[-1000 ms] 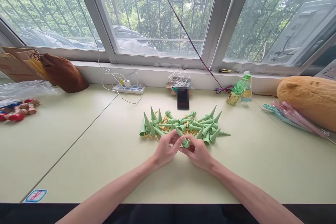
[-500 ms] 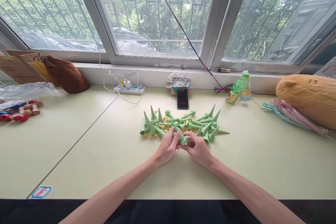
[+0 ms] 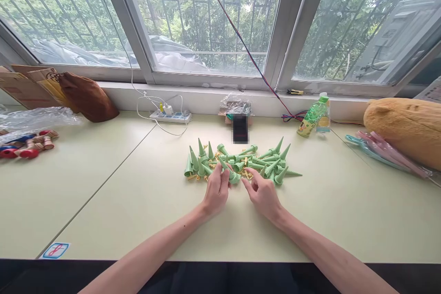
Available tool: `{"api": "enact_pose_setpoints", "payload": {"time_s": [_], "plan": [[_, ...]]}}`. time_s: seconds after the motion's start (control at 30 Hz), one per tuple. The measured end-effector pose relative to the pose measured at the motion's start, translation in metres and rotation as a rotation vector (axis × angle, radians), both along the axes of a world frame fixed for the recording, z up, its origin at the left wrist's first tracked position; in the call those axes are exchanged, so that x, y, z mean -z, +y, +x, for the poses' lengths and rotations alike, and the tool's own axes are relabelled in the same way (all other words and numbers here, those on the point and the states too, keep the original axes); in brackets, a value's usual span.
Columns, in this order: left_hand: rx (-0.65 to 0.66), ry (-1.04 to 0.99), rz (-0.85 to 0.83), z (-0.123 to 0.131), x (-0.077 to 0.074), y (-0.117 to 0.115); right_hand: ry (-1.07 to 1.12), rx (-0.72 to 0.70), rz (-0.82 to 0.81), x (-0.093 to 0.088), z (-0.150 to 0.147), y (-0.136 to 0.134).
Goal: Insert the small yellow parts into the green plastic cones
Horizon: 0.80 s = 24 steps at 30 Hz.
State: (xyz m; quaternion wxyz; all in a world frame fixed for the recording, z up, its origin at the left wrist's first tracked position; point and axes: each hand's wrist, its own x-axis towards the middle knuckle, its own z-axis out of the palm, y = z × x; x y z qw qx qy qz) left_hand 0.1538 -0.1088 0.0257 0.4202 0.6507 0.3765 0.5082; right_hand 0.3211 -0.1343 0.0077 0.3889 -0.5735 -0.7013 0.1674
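A pile of green plastic cone spikes [image 3: 272,161] with small yellow parts [image 3: 246,174] among them lies on the pale green table [image 3: 144,193]. My left hand [image 3: 216,189] is closed around one green cone spike [image 3: 230,173] at the near edge of the pile, its tip pointing up and left. My right hand [image 3: 263,193] is just to its right, fingers apart and curled, holding nothing, with its fingertips close to the yellow parts.
Behind the pile are a dark phone [image 3: 240,129], a power strip [image 3: 169,116] with white cables, and a green bottle [image 3: 313,117]. A brown pouch [image 3: 86,96] and wooden toys [image 3: 27,144] sit left. A tan plush [image 3: 406,126] and pastel tools [image 3: 386,151] lie right.
Both hands held the cone spike together near the table front. Now the left hand has carried it forward to the pile and the right hand has let go and opened.
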Motion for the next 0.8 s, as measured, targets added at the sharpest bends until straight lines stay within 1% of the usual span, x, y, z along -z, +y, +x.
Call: {"api": "enact_pose_setpoints", "payload": {"time_s": [0.17, 0.3, 0.5, 0.8], "plan": [[-0.012, 0.026, 0.011, 0.0001, -0.0023, -0.001, -0.256, 0.057, -0.073, 0.0026, 0.0008, 0.0027], [0.003, 0.065, 0.013, -0.0004, -0.0016, -0.0012, -0.351, 0.079, -0.114, 0.004, 0.001, 0.0035], [0.02, 0.081, 0.021, -0.0006, 0.0019, -0.0002, -0.353, 0.065, -0.137, 0.0033, 0.0016, 0.0041], [0.03, 0.098, 0.044, -0.0009, 0.0049, 0.0012, -0.259, 0.042, -0.107, 0.0017, 0.0022, 0.0035]]}}
